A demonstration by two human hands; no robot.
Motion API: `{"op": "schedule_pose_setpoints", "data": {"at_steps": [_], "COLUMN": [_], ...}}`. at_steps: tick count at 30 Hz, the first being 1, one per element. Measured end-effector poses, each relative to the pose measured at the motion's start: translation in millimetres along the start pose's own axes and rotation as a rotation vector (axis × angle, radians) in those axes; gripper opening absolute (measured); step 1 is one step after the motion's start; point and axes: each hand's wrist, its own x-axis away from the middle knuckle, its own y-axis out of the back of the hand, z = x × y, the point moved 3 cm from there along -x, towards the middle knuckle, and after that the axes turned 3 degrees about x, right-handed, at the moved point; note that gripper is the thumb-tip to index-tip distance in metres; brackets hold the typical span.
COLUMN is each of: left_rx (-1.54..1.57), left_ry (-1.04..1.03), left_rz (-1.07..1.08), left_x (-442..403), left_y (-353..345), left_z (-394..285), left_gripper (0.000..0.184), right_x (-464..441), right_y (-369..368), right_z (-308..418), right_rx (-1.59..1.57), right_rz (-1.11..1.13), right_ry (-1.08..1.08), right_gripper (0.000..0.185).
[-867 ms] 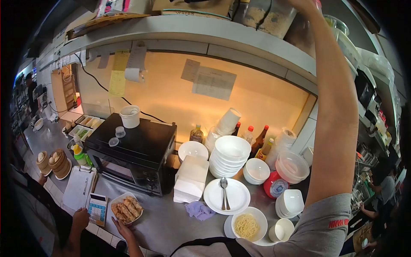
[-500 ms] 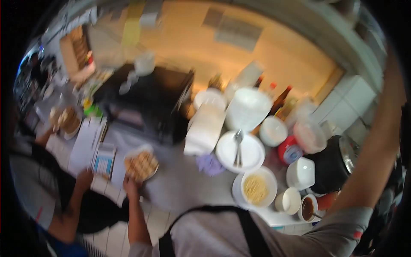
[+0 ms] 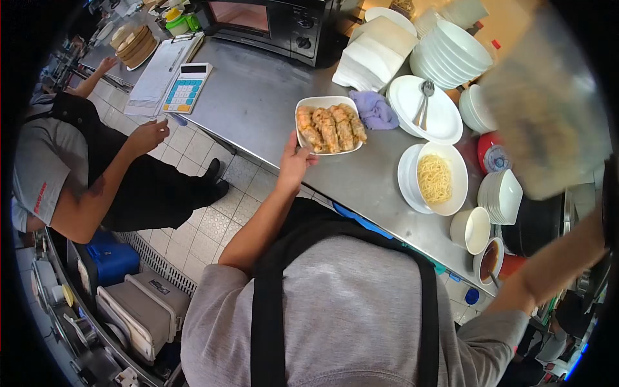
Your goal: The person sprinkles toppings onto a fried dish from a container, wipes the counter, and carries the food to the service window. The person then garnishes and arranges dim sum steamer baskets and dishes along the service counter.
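My left hand [image 3: 295, 166] grips the near left edge of a white square bowl [image 3: 355, 148], thumb at the rim and the other fingers partly hidden. Browned, roll-shaped pieces of food [image 3: 329, 128] lie side by side in the bowl, which is over the steel counter. My right forearm [image 3: 561, 255] reaches out to the right edge of the picture, where the hand is lost from sight. Close to the camera, above that arm, a see-through plastic container or bag [image 3: 545, 109] with brownish contents is smeared by motion; what holds it does not show.
A purple cloth [image 3: 374, 109], an oval plate [image 3: 403, 97] with cutlery, and a bowl of noodles [image 3: 435, 177] are on the steel counter [image 3: 258, 97]. Stacked bowls [image 3: 451, 55], a sauce cup [image 3: 491, 258] and a microwave-like oven [image 3: 271, 29] stand around. A co-worker [image 3: 97, 161] is at left.
My view has tilted down and turned. The bowl and my left hand now appear farther right and higher. My right arm appears lower, and the blurred see-through container has come into view.
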Motion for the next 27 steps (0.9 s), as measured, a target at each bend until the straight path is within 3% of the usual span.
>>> {"op": "schedule_pose_setpoints", "data": {"at_steps": [2,3,4,6,7,10,14,19,22,25,26,27], "left_rx": [-0.278,-0.417,-0.236,0.239,0.478,0.826,0.771,0.416,0.431,0.485,0.468,0.451], "left_ry": [-0.253,-0.382,-0.282,-0.062,0.049,0.208,0.123,0.023,0.058,0.128,0.117,0.109], "left_rz": [-0.091,-0.138,0.023,0.322,0.471,0.587,0.538,0.513,0.504,0.522,0.534,0.546], "left_x": [27,43,59,92,103,114,103,82,66,49,44,42], "left_y": [-6,-10,-14,-39,-51,-56,-36,-1,16,40,44,49], "left_z": [-13,-23,-25,-28,-31,-43,-65,-75,-81,-82,-83,-84], "left_gripper": [0.056,0.057,0.064,0.072,0.077,0.091,0.098,0.101,0.104,0.103,0.101,0.100], "right_x": [78,83,89,117,130,166,172,161,142,117,105,100], "right_y": [-12,-71,-129,-169,-190,-242,-249,-279,-295,-306,-307,-315], "right_z": [-39,-5,29,26,27,32,25,6,-9,2,8,6], "right_rx": [0.250,0.187,0.124,0.201,0.167,-0.021,-0.133,-0.421,-0.619,0.007,0.198,0.091], "right_rz": [-0.084,-0.110,-0.132,-0.001,-0.028,-0.108,0.131,0.075,0.063,0.263,0.195,0.209], "right_ry": [-0.259,-0.212,-0.164,0.005,-0.049,-0.238,-0.231,-0.548,-0.725,-0.356,-0.199,-0.234], "right_gripper": [0.056,0.049,0.041,0.051,0.049,0.048,0.053,0.053,0.048,0.051,0.048,0.044]}}
